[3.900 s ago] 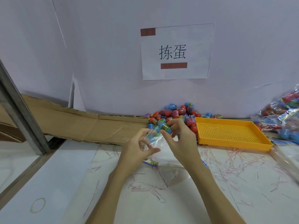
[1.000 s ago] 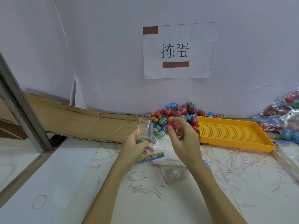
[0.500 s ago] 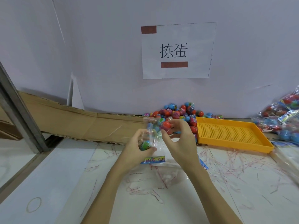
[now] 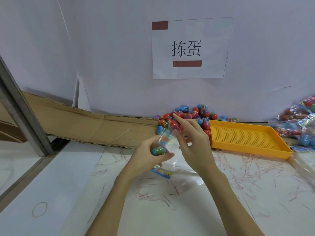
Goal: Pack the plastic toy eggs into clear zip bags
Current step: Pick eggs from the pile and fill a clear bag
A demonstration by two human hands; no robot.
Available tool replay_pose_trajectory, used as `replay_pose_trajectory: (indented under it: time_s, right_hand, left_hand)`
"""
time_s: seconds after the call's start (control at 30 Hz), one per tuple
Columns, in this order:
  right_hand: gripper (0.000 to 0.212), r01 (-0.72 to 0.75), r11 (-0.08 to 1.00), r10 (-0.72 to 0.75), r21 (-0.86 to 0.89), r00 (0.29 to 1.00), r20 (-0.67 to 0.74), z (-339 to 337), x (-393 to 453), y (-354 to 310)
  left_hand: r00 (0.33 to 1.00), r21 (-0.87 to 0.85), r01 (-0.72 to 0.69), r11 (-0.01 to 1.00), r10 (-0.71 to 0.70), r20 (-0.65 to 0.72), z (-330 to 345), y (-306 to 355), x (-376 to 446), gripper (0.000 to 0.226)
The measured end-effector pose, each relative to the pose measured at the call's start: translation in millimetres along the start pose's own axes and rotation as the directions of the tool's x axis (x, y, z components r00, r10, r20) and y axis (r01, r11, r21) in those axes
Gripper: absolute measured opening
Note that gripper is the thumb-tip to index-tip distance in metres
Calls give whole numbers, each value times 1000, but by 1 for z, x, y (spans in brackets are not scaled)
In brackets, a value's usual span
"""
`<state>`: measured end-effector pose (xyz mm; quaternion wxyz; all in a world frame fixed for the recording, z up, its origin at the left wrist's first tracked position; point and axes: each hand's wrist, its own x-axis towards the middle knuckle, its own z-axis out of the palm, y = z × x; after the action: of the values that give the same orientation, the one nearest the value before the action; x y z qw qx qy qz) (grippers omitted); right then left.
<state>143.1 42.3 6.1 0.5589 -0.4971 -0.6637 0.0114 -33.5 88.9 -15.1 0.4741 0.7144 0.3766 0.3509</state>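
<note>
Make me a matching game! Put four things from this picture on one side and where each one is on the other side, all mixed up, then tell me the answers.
Things:
1. red egg
2. yellow tray
3. paper sign
4. rubber band

Places:
A. lying on the table, bottom left
B. on the wall
C. held by the right hand above the clear bag
D. on the table, right of the egg pile

Pairs: 1-C, 2-D, 3-B, 4-A
</note>
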Motion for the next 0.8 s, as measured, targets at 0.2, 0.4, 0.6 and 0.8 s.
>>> replay_pose_trajectory:
  time_s: [0.2,0.4,0.6,0.8]
  right_hand:
    - [36,-192,976,195,107,981,-17,-3,1,-1]
    - [36,-193,979,187,66,979,79,-5,0,-4]
    - [25,-297,941,264,163,944,196,-4,-1,2]
    - [17,-422,893,363,158,882,301,-6,0,1]
  left_hand:
    - [997,17,28,999,-26,-73,-5,2,-1,49]
    - [996,-101,1,995,-10,-87,-10,5,-3,58]
    - [999,-56,10,998,-13,-53,-9,4,-1,46]
    - [999,-53,-12,998,10,-47,-9,5,-3,41]
